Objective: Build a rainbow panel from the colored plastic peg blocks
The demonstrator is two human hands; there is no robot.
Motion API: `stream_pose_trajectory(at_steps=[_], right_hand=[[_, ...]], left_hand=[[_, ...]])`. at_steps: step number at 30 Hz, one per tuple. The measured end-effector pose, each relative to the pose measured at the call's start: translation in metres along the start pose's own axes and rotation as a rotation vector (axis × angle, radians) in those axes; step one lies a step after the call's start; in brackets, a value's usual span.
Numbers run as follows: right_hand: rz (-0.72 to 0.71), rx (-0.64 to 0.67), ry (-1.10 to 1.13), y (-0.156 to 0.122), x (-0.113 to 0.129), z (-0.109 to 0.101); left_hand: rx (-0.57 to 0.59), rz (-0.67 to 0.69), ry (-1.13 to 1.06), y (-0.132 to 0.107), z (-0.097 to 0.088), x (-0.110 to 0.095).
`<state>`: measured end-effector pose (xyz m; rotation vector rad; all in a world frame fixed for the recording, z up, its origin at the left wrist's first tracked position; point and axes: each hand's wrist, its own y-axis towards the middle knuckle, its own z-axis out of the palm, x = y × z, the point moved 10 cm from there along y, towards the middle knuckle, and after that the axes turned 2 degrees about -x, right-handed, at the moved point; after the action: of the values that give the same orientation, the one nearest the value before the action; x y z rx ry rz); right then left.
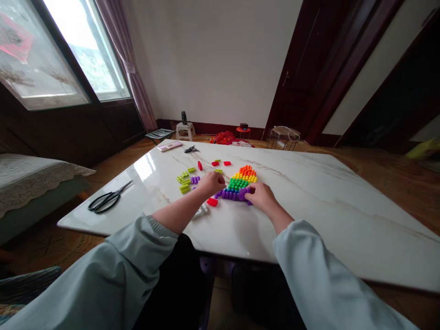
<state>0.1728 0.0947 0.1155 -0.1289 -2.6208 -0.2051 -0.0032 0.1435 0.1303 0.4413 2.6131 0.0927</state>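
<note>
A rainbow-coloured beadwork piece (238, 184) lies on the marble-patterned table, in bands of orange, yellow, green, blue and purple. At its lower right corner, my right hand (261, 196) pinches the purple bead edge between thumb and fingers. My left hand (212, 183) hovers by the left side of the beadwork, fingers closed in a pinch; whatever they hold is too small to make out. Below the left hand sit red beads (212, 201), with whitish-clear pieces (202, 211) partly behind the forearm. Purple beads (195, 180) and yellow-green beads (185, 188) lie left of it.
Black-handled scissors (109, 198) rest near the table's left edge. A pink phone (169, 146) and small dark pliers or snips (191, 149) lie toward the far edge. More red beads (227, 163) are scattered behind my hands. Stools (185, 130) stand beyond the table (326, 201).
</note>
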Motion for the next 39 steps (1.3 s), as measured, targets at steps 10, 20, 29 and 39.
stream_pose_trajectory(at_steps=[10,20,29,39], right_hand=[[0.012,0.060,-0.193,-0.008,-0.040,0.018],[-0.129,0.034,-0.275,-0.010,0.001,0.036],[-0.140,-0.004,-0.330,-0.008,0.009,0.035],[0.171,-0.003,-0.220,-0.005,-0.065,0.001]], left_hand=[[0.129,-0.092,0.194,-0.009,0.025,0.025],[0.148,0.061,0.105,-0.005,0.043,-0.007],[0.150,0.045,0.125,-0.001,0.057,-0.009],[0.115,-0.012,0.283,-0.011,0.049,-0.019]])
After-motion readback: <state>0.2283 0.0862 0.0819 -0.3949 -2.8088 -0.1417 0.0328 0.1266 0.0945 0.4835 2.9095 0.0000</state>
